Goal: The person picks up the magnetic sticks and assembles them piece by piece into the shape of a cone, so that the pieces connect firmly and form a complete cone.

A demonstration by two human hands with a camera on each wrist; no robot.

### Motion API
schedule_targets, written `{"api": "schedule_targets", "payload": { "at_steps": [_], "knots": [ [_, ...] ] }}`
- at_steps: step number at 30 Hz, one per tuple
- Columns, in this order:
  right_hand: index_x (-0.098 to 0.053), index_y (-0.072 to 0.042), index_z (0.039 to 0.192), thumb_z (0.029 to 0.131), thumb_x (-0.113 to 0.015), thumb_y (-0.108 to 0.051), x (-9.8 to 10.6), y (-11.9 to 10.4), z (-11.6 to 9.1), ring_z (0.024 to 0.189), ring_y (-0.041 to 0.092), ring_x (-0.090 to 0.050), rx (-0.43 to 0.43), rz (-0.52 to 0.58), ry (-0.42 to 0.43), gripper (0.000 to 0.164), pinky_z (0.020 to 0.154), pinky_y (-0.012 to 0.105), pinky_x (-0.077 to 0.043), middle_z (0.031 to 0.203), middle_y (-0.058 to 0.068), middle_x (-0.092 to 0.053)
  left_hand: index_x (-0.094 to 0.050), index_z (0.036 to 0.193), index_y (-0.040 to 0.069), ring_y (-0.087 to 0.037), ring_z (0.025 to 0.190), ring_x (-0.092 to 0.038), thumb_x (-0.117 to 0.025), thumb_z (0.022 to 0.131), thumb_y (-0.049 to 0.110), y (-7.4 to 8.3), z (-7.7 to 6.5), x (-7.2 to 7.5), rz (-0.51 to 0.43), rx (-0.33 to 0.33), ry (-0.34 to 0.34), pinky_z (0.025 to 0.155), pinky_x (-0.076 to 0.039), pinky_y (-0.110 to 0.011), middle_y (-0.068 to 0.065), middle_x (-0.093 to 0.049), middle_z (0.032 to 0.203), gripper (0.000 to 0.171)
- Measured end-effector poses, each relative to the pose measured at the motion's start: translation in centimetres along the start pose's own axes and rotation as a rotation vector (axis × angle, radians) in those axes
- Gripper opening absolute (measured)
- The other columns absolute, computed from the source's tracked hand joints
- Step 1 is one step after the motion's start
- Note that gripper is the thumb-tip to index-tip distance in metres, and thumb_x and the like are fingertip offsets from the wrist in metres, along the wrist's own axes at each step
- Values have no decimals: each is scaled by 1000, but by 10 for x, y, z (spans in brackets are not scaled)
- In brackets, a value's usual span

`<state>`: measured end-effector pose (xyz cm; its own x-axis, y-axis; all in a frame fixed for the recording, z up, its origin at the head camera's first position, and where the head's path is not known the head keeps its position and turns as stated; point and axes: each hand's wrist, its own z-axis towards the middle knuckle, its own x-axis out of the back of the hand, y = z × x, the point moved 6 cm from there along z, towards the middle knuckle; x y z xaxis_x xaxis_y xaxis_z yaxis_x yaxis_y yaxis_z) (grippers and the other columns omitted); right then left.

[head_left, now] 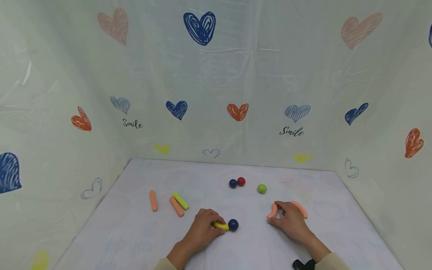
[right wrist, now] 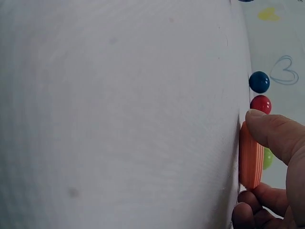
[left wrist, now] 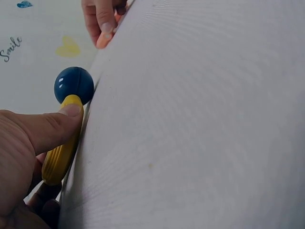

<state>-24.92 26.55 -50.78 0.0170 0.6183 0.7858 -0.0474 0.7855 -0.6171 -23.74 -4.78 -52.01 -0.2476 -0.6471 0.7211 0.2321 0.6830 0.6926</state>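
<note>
My left hand (head_left: 205,229) pinches a yellow curved ridged piece (left wrist: 61,160) between thumb and fingers, low on the white table. Against the far end of that piece sits a dark blue ball (head_left: 233,225). Over to the right, my right hand (head_left: 291,221) holds an orange curved ridged piece (right wrist: 251,157), thumb at one end and fingers at the other. A second orange curved piece (head_left: 299,209) lies just beyond the right hand's knuckles. In the left wrist view, the right hand and its orange piece show at the top.
Farther back are another dark blue ball (head_left: 233,183), a red ball (head_left: 241,181) beside it and a green ball (head_left: 261,188). At left lie two straight orange sticks, one (head_left: 153,200) apart, the other (head_left: 176,206) beside a yellow-green stick (head_left: 180,201). A black object (head_left: 303,264) is by the right wrist.
</note>
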Motion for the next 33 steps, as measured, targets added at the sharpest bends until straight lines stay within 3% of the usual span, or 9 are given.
{"api": "schedule_targets", "payload": {
  "at_steps": [9, 16, 33],
  "knots": [
    [-65, -2, 136, 80, -93, -38, -11, -5, 1, 106, 20, -57, -7, 42, -50, 72, 90, 40, -49, 124, 7, -66, -79, 99, 34, -14, 109, -50, -86, 90, 30, 1, -1, 0, -8, -5, -9, 96, -48, -39, 17, -62, 105, 12],
    [-66, -9, 137, 79, -93, -42, -26, -21, 2, 108, 17, -58, -23, 70, -113, 72, 92, 41, -51, 125, 2, -65, -79, 100, 34, -14, 110, -50, -85, 90, 30, 1, -1, 1, -14, -14, -11, 97, -47, -41, 17, -62, 106, 12],
    [-66, -15, 136, 79, -92, -42, -58, -61, 4, 111, 15, -57, 99, 115, -186, 68, 97, 42, -52, 127, -3, -65, -80, 102, 34, -13, 109, -49, -85, 90, 32, 5, -1, 1, 1, -19, -28, 96, -44, -43, 17, -61, 105, 12]
  ]
}}
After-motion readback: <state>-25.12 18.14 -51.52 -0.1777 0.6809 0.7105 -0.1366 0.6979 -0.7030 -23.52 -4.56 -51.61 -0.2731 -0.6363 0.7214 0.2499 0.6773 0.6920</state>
